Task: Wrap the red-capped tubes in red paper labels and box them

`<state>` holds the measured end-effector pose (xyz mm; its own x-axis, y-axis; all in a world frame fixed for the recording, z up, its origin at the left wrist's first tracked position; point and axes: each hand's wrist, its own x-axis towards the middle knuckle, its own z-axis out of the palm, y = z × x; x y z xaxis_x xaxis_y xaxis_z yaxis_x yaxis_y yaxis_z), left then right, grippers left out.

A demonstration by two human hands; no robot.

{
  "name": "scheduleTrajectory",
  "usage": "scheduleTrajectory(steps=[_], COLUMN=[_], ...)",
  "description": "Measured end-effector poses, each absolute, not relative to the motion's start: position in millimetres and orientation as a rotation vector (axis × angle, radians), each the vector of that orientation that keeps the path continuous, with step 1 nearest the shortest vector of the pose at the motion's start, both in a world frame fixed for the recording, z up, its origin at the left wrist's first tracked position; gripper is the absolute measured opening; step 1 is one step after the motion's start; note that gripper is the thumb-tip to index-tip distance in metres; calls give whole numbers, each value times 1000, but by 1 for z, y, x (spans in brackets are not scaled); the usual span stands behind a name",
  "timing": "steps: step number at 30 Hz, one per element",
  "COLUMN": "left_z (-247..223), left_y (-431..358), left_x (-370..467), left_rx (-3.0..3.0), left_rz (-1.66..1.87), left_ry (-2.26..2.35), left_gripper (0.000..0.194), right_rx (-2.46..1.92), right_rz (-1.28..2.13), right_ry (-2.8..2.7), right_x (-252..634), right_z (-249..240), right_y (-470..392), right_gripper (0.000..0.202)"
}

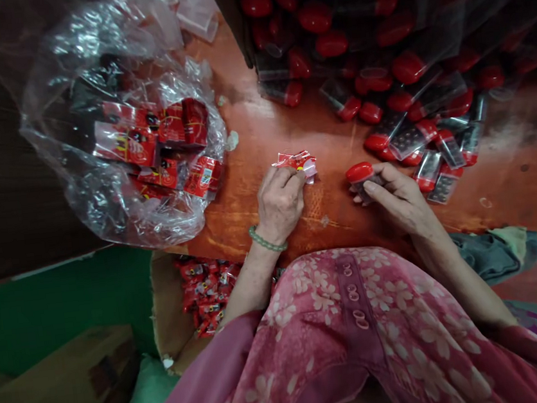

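Note:
My left hand (280, 200), with a green bead bracelet on its wrist, is closed with its fingertips on a small red printed wrapper (299, 161) over the tabletop. In my right hand (396, 193) is a small clear container with a red cap (359, 172), held between thumb and fingers with the cap pointing up and left. The two hands are apart. Just beyond my right hand lies a loose pile of similar red-capped containers (423, 135), some showing small dark beads inside.
At left, an open clear plastic bag (149, 221) holds red printed wrappers (140, 145). Below the table edge stands a cardboard box (167, 310) of packed red pieces (208, 292). The orange-red tabletop (247, 100) carries a dark folded cloth (488, 254) at right.

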<state>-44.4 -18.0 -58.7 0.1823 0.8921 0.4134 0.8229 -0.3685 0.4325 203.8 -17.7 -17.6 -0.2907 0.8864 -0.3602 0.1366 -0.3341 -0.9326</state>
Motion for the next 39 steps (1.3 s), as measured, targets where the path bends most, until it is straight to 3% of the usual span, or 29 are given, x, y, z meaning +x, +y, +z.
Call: scheduleTrajectory(steps=[4, 10, 15, 20, 27, 39], left_z=[-59, -47, -38, -32, -12, -3], left_y=[-19, -18, -14, -16, -27, -36], left_x=[-47, -53, -54, -57, -56, -52], left_rx=[2264, 2082, 1955, 1699, 1589, 1694], left_rz=[988, 952, 879, 1132, 1209, 1189], left_ry=[1660, 1591, 1611, 1595, 1531, 1351], left_gripper=[24, 27, 26, 7, 14, 14], right_rx=[-1397, -1357, -1460, -1449, -1211, -1063], right_rz=[1564, 1053, 932, 976, 1103, 1160], right_ry=[-1482, -2077, -2397, -2264, -2021, -2354], right_x=[190, 158, 146, 157, 180, 192], right_z=[-14, 0, 4, 4, 20, 27], right_y=[-8, 21, 38, 36, 19, 12], right_gripper=[33, 28, 30, 31, 29, 32])
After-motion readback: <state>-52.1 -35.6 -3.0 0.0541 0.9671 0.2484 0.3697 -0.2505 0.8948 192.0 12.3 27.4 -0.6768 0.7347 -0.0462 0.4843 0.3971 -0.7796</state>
